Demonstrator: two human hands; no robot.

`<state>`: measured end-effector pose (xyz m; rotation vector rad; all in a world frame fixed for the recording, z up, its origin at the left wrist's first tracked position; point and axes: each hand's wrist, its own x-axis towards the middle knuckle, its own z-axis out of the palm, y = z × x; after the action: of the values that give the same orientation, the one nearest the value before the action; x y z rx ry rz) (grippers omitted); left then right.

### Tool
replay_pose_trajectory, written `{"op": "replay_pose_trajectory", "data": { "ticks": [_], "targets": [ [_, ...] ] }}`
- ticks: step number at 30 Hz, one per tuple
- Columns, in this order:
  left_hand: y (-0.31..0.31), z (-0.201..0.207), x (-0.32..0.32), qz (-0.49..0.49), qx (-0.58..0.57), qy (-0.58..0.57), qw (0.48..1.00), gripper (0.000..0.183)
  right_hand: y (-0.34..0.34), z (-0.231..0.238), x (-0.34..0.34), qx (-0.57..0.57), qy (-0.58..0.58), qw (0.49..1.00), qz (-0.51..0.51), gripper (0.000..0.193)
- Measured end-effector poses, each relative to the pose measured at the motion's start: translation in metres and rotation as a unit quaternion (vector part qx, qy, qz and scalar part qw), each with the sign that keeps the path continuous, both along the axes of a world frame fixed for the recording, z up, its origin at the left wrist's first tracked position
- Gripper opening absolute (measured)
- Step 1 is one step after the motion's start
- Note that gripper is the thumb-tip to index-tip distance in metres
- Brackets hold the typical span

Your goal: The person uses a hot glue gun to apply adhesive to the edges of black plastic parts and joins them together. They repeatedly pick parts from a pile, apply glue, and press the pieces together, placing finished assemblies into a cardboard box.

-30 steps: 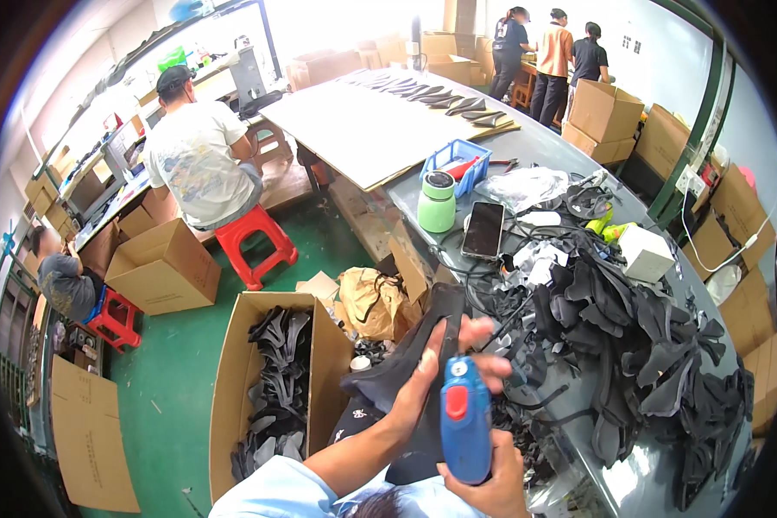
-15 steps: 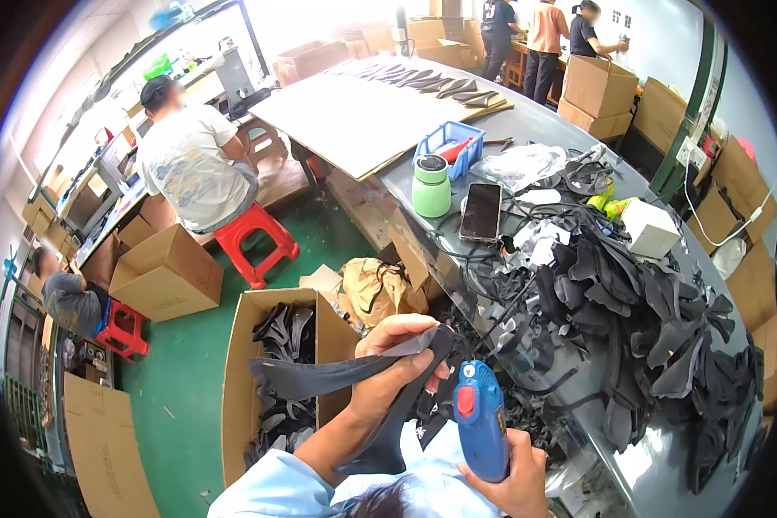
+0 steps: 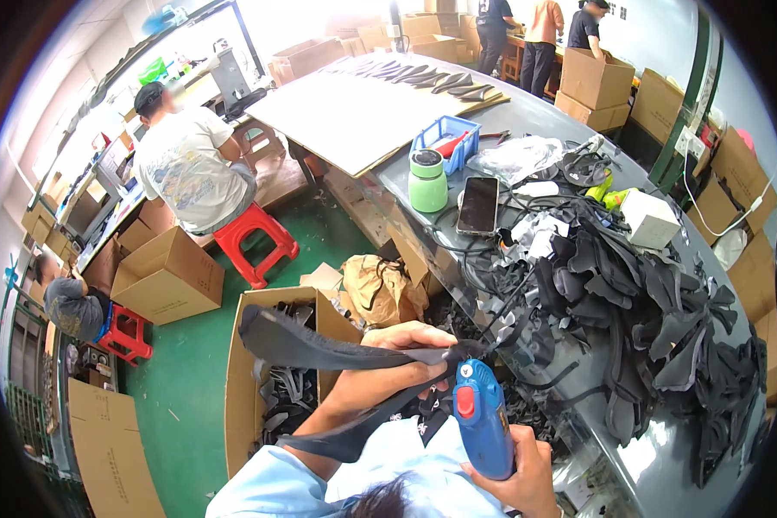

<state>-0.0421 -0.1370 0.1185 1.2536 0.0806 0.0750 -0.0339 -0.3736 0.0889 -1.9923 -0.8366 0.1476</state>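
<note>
My left hand (image 3: 373, 380) is closed on a curved black foam-like piece (image 3: 295, 347), pinching it near its right-hand bend. One arm of the piece sticks out to the left over the box; the other hangs below, across my forearm. My right hand (image 3: 527, 476) is wrapped round the lower body of a blue handheld power tool (image 3: 485, 436) with a red button. The tool points away from me, its front end right at the bend of the piece. That tip is hidden against the dark material, so its kind is unclear.
Left of my hands, a cardboard box (image 3: 236, 397) holds several black pieces. On the grey table (image 3: 570, 397) to the right lie a heap of black pieces (image 3: 613, 302), a phone (image 3: 478, 205), a green bottle (image 3: 428, 181) and a blue basket (image 3: 457, 142). A person (image 3: 190, 168) sits on a red stool.
The black piece has turned and its left end has risen. My left hand has shifted slightly lower, and the bend of the piece now meets the tool's front end. The tool has barely moved.
</note>
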Motion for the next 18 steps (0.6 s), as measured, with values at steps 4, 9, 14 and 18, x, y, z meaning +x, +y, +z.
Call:
{"op": "replay_pose_trajectory", "data": {
  "ticks": [4,9,14,18],
  "targets": [
    [0.019,0.019,-0.005,-0.088,0.045,0.127,0.987,0.028,-0.002,-0.009,0.004,0.006,0.047,0.999,0.006,0.059],
    [0.034,0.026,0.004,-0.121,0.069,0.164,0.977,0.032,-0.013,-0.018,0.001,-0.048,-0.016,0.999,-0.007,0.054],
    [0.035,0.026,0.002,-0.111,0.103,0.218,0.964,0.032,-0.015,-0.034,0.002,-0.073,-0.084,0.993,0.03,0.053],
    [0.031,0.038,0.004,-0.114,0.144,0.244,0.952,0.033,-0.012,-0.035,0.002,-0.078,-0.097,0.992,0.039,0.055]
  ]
}}
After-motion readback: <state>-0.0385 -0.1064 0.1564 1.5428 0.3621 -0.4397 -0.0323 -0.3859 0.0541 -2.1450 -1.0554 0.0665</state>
